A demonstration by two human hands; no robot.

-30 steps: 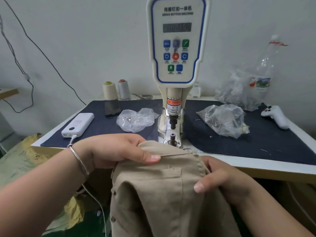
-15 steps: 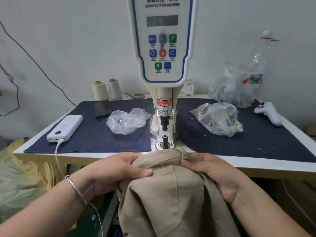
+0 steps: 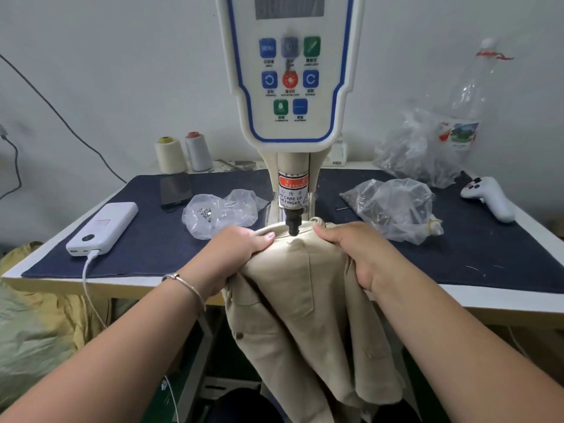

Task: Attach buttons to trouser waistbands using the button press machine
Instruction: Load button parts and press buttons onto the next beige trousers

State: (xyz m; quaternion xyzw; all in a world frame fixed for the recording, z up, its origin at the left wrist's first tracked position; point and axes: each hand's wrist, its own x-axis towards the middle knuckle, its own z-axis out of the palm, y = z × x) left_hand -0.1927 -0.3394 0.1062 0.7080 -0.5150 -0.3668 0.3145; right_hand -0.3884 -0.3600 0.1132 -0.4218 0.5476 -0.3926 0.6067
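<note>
Beige trousers (image 3: 299, 288) hang over the table's front edge, with the waistband laid under the black punch (image 3: 293, 222) of the white button press machine (image 3: 290, 87). My left hand (image 3: 235, 254) grips the waistband just left of the punch, thumb on top. My right hand (image 3: 351, 251) grips it just right of the punch. The lower die is hidden under the cloth. The punch tip sits at or just above the fabric.
On the dark blue mat (image 3: 146, 239) lie a white power bank (image 3: 102, 228) with a cable, a phone (image 3: 175, 189), and clear bags of buttons (image 3: 219, 213) (image 3: 393, 206). Two thread cones (image 3: 183, 154), a plastic bottle (image 3: 470, 96) and a white controller (image 3: 488, 198) stand further back.
Both hands have pushed the waistband forward from the table edge to under the punch, covering the lower die. My right hand moved up from the trouser side to the waistband.
</note>
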